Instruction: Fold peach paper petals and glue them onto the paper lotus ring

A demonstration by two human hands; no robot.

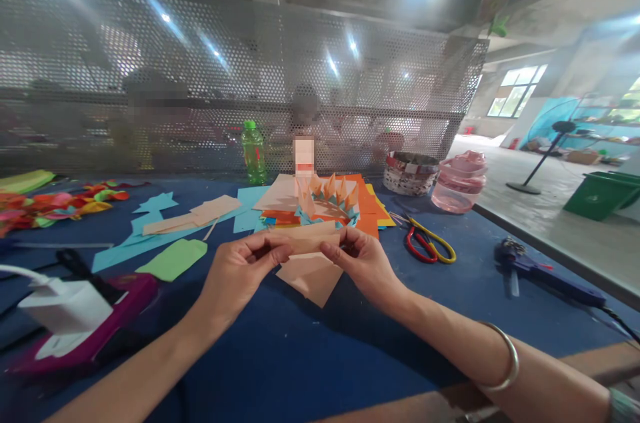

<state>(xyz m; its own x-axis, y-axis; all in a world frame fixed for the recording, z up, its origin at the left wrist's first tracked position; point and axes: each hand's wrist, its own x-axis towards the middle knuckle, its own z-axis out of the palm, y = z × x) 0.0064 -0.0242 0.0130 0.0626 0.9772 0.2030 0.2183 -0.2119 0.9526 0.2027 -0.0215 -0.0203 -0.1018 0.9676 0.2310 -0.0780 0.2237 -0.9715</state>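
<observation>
Between both hands a folded piece of tan paper is stretched out level above the table. My left hand pinches its left end between thumb and fingers. At the right end, my right hand grips it the same way. Below the hands lies another sheet of tan paper, flat on the table. Just behind stands a ring of folded orange and blue paper points, resting on a stack of coloured sheets. The held paper hides the front of that ring in part.
Scissors and a glue gun lie to the right. A pink bottle, a round basket and a green bottle stand at the back. On the left are paper strips, a green tag and a purple power strip.
</observation>
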